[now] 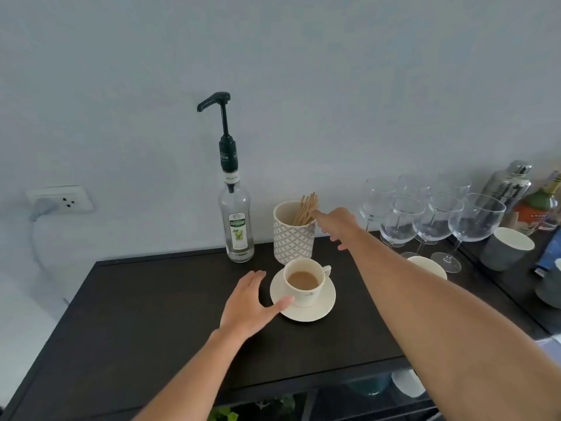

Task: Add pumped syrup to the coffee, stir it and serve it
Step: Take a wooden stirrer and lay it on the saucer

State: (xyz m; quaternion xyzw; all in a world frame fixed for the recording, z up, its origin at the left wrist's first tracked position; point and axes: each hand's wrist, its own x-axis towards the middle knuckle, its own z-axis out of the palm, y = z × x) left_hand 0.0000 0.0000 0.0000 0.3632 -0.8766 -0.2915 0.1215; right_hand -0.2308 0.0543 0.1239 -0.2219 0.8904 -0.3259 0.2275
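A cream cup of milky coffee (303, 282) stands on a cream saucer (321, 306) on the dark table (151, 314). My left hand (247, 302) lies flat beside the saucer, thumb touching its left rim, fingers apart. Behind the cup is a patterned holder (293, 238) with several wooden stir sticks (306, 208). My right hand (337, 221) reaches to the holder's right rim, its fingertips at the sticks; I cannot tell if it grips one. A clear syrup bottle (236, 220) with a black pump (217, 101) stands left of the holder.
Several wine glasses (425, 217) stand at the back right, with a grey cup (507, 247), a metal shaker (510, 183) and bottles behind. A second saucer (428, 264) peeks out behind my right forearm. A wall socket (60, 200) is at left.
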